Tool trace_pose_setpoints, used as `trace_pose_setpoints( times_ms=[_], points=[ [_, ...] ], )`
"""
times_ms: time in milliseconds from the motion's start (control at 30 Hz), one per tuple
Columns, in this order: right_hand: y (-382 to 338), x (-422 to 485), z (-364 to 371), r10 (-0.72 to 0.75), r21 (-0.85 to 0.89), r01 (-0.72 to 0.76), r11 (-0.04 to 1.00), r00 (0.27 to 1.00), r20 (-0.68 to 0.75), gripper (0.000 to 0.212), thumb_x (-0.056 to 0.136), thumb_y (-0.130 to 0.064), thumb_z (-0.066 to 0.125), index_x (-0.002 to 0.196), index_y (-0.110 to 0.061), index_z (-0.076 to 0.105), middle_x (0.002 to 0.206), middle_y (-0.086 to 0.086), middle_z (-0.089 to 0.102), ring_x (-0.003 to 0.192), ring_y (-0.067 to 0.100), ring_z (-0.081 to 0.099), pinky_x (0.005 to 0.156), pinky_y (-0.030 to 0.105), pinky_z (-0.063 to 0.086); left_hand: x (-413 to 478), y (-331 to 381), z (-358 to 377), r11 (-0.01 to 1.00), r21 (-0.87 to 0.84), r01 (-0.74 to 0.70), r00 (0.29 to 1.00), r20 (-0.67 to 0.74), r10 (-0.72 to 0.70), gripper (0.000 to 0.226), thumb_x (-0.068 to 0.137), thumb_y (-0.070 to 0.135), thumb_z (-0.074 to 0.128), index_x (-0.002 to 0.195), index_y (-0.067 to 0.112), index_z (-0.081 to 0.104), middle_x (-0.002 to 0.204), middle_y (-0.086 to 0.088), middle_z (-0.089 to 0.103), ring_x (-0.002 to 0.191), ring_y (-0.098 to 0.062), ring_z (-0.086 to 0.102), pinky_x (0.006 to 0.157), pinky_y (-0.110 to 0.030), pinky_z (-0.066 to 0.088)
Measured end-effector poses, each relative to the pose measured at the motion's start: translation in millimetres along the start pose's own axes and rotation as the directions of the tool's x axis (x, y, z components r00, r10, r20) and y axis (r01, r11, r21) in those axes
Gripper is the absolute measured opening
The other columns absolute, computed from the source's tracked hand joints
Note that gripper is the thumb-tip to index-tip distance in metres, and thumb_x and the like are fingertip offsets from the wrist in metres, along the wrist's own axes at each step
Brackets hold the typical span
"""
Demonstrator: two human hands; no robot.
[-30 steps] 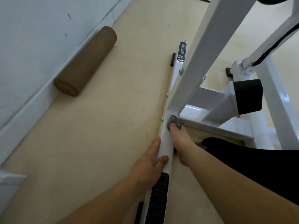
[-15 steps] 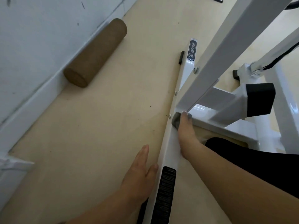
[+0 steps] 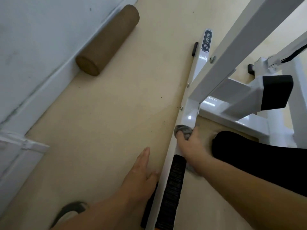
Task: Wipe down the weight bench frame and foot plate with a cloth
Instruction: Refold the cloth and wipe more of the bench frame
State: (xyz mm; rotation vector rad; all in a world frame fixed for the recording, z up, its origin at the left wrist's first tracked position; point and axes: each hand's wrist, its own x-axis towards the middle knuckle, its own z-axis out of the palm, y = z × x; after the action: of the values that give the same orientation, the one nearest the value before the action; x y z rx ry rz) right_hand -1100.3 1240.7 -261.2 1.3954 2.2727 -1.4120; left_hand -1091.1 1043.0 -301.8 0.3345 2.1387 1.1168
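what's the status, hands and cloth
Right hand pinching grey cloth on white base rail. Left hand flat on floor beside it. Upright post joins just ahead.

Most of the grey cloth (image 3: 182, 130) is covered by the curled fingers of the right hand (image 3: 191, 146), so only a bunched wad shows on the white base rail (image 3: 189, 117). The rail's near end and its black ribbed strip (image 3: 172, 188) are cut off by the bottom edge. The slanted upright (image 3: 240, 47) runs out of the top edge, and a dark curved object (image 3: 71, 209) low on the left is smeared and partly behind the arm of the left hand (image 3: 141, 176), too unclear to name.
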Motion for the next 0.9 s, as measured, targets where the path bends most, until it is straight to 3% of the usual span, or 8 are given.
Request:
trace_pose_setpoints(
  times_ms=[100,200,267,433,600,733,833,900],
  points=[
    [-9,17,-10,0.061,0.055,-0.065,0.996,0.995,0.078,0.083,0.093,-0.052,0.057,0.16,-0.029,0.014,0.148,0.01,0.05,0.129,0.033,0.054,0.112,0.052,0.044,-8,3,0,1.0,0.003,0.005,1.0,0.0,-0.005,0.078,0.103,0.026,0.055,0.165,0.03,0.007,0.167,0.019,0.013,0.153,0.002,0.013,0.124,-0.02,0.013],
    [13,-35,12,-0.039,0.077,0.043,0.996,0.998,-0.053,0.076,0.102,-0.035,0.051,0.163,-0.031,0.006,0.16,0.007,0.034,0.142,0.031,0.039,0.121,0.047,0.03,-18,4,-1,0.999,0.042,0.006,1.0,0.006,-0.006,0.079,0.103,0.027,0.055,0.165,0.029,0.006,0.169,0.016,0.012,0.154,0.0,0.013,0.124,-0.019,0.013],
    [36,-85,26,-0.002,0.086,0.002,0.996,1.0,-0.006,0.077,0.103,-0.033,0.049,0.163,-0.031,0.001,0.162,0.004,0.026,0.144,0.027,0.034,0.122,0.045,0.029,-29,1,0,0.998,0.057,0.011,1.0,0.009,-0.011,0.075,0.105,0.028,0.052,0.165,0.026,0.006,0.169,0.015,0.012,0.154,-0.001,0.011,0.122,-0.016,0.01],
    [64,-137,34,0.054,0.001,-0.055,0.998,0.993,0.109,0.08,0.103,-0.032,0.052,0.162,-0.032,-0.002,0.153,0.005,0.03,0.139,0.026,0.038,0.119,0.046,0.034,-49,-11,7,0.998,0.06,0.028,1.0,-0.003,-0.027,0.062,0.11,0.024,0.041,0.164,0.023,0.011,0.17,0.01,0.015,0.153,-0.003,0.014,0.117,-0.012,0.008],
    [55,-98,8,0.009,0.11,-0.029,0.993,0.985,0.171,0.082,0.079,-0.062,0.063,0.15,-0.041,0.028,0.138,-0.002,0.053,0.124,0.02,0.056,0.109,0.049,0.047,-65,-24,11,0.997,0.041,0.069,0.997,0.022,-0.07,0.064,0.11,0.029,0.04,0.165,0.026,0.006,0.17,0.011,0.012,0.154,-0.004,0.014,0.127,-0.029,0.015],
    [70,-130,13,0.126,0.104,-0.155,0.982,0.962,0.24,0.059,0.1,-0.046,0.054,0.148,-0.038,0.021,0.143,-0.003,0.045,0.129,0.023,0.049,0.114,0.048,0.041,-64,-19,9,0.997,0.042,0.068,0.998,-0.015,-0.067,0.066,0.109,0.029,0.041,0.164,0.028,0.005,0.17,0.011,0.012,0.154,-0.006,0.017,0.127,-0.031,0.017],
    [98,-172,29,0.153,-0.042,-0.147,0.988,0.935,0.32,0.068,0.101,-0.036,0.056,0.153,-0.025,0.014,0.148,0.003,0.039,0.131,0.025,0.048,0.115,0.043,0.041,-58,-14,11,0.997,0.058,0.052,0.998,-0.022,-0.05,0.065,0.11,0.025,0.041,0.164,0.022,0.007,0.17,0.007,0.013,0.155,-0.008,0.018,0.125,-0.024,0.015],
    [99,-171,35,0.143,-0.008,-0.146,0.989,0.951,0.275,0.073,0.094,-0.037,0.061,0.152,-0.028,0.017,0.144,0.004,0.042,0.125,0.025,0.053,0.109,0.044,0.047,-57,-13,16,0.997,0.059,0.049,0.999,-0.011,-0.048,0.064,0.11,0.023,0.04,0.164,0.02,0.007,0.171,0.004,0.013,0.155,-0.01,0.018,0.126,-0.027,0.015]
  ],
)
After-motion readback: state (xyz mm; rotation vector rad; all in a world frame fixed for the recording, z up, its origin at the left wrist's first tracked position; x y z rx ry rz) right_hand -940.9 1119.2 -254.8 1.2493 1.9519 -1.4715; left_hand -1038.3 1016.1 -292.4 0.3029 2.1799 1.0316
